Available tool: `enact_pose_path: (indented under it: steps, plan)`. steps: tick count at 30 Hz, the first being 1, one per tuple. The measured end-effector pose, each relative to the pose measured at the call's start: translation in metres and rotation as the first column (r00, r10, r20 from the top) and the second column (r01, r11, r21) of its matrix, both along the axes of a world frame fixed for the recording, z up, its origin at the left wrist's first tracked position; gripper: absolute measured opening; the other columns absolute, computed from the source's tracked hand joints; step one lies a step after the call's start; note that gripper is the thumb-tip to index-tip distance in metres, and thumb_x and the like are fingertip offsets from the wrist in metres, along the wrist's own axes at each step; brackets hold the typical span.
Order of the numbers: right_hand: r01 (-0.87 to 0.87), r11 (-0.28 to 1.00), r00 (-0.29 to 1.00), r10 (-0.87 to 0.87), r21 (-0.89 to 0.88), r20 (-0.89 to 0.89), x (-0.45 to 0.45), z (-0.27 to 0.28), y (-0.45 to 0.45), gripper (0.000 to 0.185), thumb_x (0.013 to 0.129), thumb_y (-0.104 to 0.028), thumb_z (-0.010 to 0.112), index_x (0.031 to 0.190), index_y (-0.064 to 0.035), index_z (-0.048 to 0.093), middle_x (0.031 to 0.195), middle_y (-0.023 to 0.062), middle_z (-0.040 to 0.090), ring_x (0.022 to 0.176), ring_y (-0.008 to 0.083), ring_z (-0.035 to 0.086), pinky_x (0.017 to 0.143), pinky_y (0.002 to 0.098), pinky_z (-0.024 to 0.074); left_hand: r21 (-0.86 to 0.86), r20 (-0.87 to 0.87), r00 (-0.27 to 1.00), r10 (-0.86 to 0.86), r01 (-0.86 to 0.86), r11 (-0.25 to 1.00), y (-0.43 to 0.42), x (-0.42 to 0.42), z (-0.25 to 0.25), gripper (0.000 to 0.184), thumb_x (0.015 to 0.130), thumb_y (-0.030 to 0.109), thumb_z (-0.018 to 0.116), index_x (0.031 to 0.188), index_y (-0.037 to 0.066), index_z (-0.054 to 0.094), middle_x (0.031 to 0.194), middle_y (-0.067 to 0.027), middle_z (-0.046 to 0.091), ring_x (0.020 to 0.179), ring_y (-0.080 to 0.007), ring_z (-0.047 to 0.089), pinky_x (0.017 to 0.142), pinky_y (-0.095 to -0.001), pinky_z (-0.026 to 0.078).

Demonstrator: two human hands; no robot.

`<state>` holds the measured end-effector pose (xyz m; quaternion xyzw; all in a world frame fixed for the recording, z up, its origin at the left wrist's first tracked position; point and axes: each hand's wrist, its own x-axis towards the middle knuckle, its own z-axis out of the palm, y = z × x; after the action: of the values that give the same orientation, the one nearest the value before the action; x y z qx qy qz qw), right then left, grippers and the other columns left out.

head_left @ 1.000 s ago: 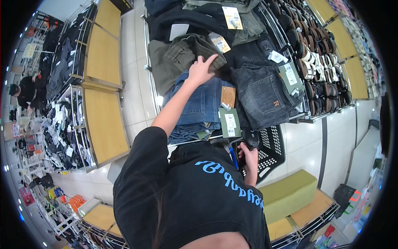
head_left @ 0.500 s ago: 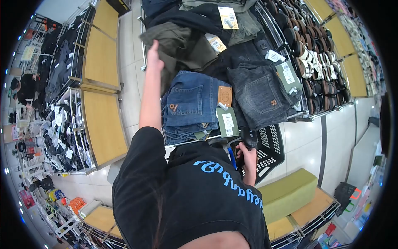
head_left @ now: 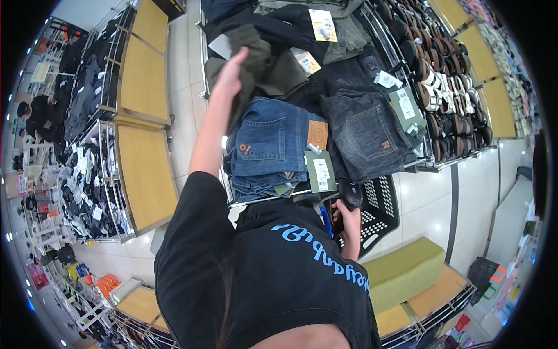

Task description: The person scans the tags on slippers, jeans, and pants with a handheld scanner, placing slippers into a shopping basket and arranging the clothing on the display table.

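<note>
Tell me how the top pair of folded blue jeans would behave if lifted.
The blue jeans would probably sag and unfold, since the denim is creased and nothing visible binds the fold. The thick-looking layers suggest some heft for their size. The attached green tag would likely swing.

Metal-edged desk (head_left: pixel 204 75) layered with clothing. Nearest, folded blue jeans (head_left: pixel 264 139) top a small stack, with a green tag (head_left: pixel 321 174) at their right. Beside them lie folded charcoal jeans (head_left: pixel 369 134); behind, a rumpled olive garment (head_left: pixel 256 64) and dark clothes (head_left: pixel 285 28) overlap.
</note>
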<state>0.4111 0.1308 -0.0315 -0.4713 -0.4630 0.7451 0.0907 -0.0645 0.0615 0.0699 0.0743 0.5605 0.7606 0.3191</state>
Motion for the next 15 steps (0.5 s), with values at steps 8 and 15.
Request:
enact_pose_path:
  steps: [8,15]
  plan:
    - [0.065,0.998,0.998,-0.065,0.013,-0.002,-0.005,0.006,-0.005,0.02,0.082,-0.019,0.067,0.081,0.0015,0.065,0.069,0.0055,0.063,0.053,0.0087,0.054,0.049,0.0224,0.0422,-0.641,-0.763,0.331,-0.556,-0.274,0.717,0.063,0.082,-0.082,0.075,0.08,0.026,0.063,0.143,0.012,0.025,0.119,-0.0214,0.056,0.112,-0.0346,0.052,0.098,-0.0408,0.039]
    - [-0.001,0.999,0.999,-0.001,0.043,0.048,0.001,0.01,-0.005,0.02,0.082,-0.019,0.066,0.082,0.0009,0.063,0.068,0.0049,0.062,0.05,0.0093,0.052,0.048,0.023,0.0416,-0.606,-0.794,0.218,-0.567,-0.339,0.719,0.04,0.093,-0.096,0.085,0.077,0.022,0.065,0.145,0.009,0.015,0.125,-0.0205,0.052,0.117,-0.0316,0.049,0.102,-0.0436,0.034]
